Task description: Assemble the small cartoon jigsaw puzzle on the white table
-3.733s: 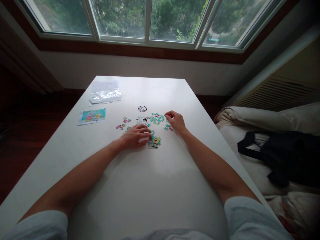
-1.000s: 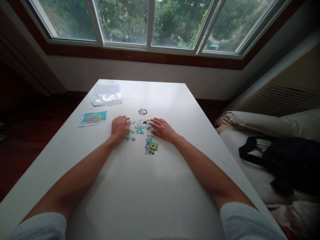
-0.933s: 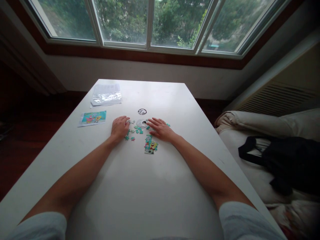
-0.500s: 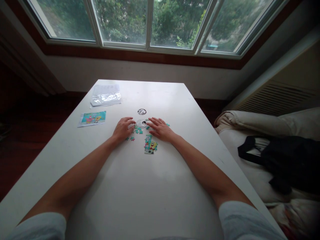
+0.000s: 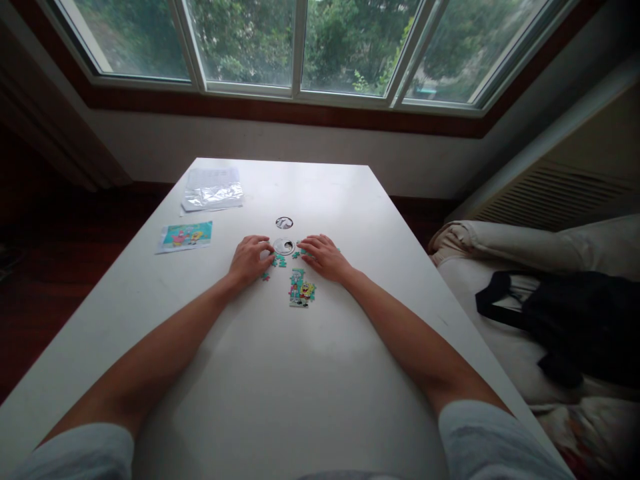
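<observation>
On the white table, a partly assembled jigsaw puzzle point(image 5: 301, 290) with a yellow cartoon figure lies between my forearms. Beyond it, loose teal jigsaw pieces point(image 5: 281, 262) are spread around a round silvery disc point(image 5: 284, 247), perhaps a tin or a lid. My left hand point(image 5: 250, 260) rests at the left of the disc, fingers curved and thumb apart, partly covering some pieces. At the disc's right side lies my right hand point(image 5: 325, 258), palm down with fingers stretched out over several pieces. Whatever sits under either palm is hidden.
A second round disc point(image 5: 284, 223), dark-rimmed, lies farther back. To the left are a printed cartoon picture point(image 5: 187, 236) and a clear plastic bag on papers point(image 5: 213, 190). Right of the table stands a pale sofa point(image 5: 480, 287) with a dark garment point(image 5: 575, 327) on it.
Both hands have shifted slightly to the right. My left fingers have curled inward a little beside the disc, and my left hand now covers some pieces that showed before.
</observation>
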{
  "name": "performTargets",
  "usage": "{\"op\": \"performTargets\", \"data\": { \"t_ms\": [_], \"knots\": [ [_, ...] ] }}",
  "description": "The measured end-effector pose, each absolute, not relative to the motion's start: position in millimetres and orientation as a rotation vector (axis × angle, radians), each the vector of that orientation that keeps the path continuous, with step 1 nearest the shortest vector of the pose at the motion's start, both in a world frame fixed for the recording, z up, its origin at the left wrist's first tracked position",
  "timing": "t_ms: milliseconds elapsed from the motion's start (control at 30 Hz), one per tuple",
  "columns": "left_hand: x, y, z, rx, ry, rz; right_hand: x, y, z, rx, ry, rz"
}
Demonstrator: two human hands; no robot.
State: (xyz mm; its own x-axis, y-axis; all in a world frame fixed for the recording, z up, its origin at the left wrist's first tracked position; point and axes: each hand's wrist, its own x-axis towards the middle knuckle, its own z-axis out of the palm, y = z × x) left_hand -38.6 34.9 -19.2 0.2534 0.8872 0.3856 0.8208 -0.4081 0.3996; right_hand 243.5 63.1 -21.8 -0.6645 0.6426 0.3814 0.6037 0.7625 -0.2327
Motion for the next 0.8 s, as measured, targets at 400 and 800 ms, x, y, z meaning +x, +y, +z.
{"op": "performTargets", "data": {
  "t_ms": [400, 800],
  "knots": [
    [-41, 35, -13, 2.402, 1.588, 0.778, 249, 56, -15, -0.83, -2.456, 0.156],
    [-48, 35, -12, 2.392, 1.65, 0.808, 247, 50, -10, -0.755, -2.471, 0.184]
  ]
}}
